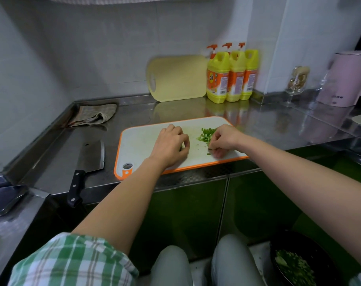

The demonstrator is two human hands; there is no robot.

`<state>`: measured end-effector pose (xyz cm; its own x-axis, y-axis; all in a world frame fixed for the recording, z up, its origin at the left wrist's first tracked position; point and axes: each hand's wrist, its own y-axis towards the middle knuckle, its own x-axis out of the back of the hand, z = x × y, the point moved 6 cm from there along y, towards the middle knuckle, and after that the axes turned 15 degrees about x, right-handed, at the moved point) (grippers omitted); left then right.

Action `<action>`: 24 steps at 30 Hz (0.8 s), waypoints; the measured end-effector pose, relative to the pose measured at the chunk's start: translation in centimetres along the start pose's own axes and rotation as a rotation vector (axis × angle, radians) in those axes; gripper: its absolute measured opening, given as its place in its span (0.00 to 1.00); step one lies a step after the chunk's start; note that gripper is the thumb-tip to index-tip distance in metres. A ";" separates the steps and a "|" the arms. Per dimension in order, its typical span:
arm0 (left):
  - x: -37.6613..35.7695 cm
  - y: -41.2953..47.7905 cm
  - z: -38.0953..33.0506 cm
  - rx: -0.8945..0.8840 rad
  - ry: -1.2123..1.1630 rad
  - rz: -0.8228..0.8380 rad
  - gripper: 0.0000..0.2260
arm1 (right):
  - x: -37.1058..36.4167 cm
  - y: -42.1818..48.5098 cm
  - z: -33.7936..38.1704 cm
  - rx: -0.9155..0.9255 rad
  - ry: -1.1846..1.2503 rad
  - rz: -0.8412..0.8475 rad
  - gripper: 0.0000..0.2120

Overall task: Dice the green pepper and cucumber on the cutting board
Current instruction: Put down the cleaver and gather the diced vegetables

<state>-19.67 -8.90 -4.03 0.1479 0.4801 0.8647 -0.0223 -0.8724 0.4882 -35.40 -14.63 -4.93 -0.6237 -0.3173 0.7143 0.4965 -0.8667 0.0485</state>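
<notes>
Green vegetable dice (207, 134) on cutting board (140, 141), by right hand (225, 139)

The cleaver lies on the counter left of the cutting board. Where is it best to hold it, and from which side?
Grip the cleaver by its black handle, coming from the near counter edge. The handle points toward the person and overhangs that edge, so fingers can likely wrap under it; the blade lies flat, pointing away.

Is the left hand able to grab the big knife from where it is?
Probably yes. The cleaver lies on the steel counter just left of the cutting board, with its handle toward the person. Nothing stands between it and the left hand.
</notes>
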 end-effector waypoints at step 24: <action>-3.5 2.2 -5.8 0.250 -0.169 0.122 0.05 | 1.8 -2.2 -1.6 0.011 -0.410 -0.025 0.04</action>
<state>-25.93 -12.01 -5.29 0.3213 0.3671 0.8729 0.1907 -0.9280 0.3200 -38.63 -13.91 -4.88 -0.3449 -0.1146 0.9316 0.4916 -0.8676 0.0753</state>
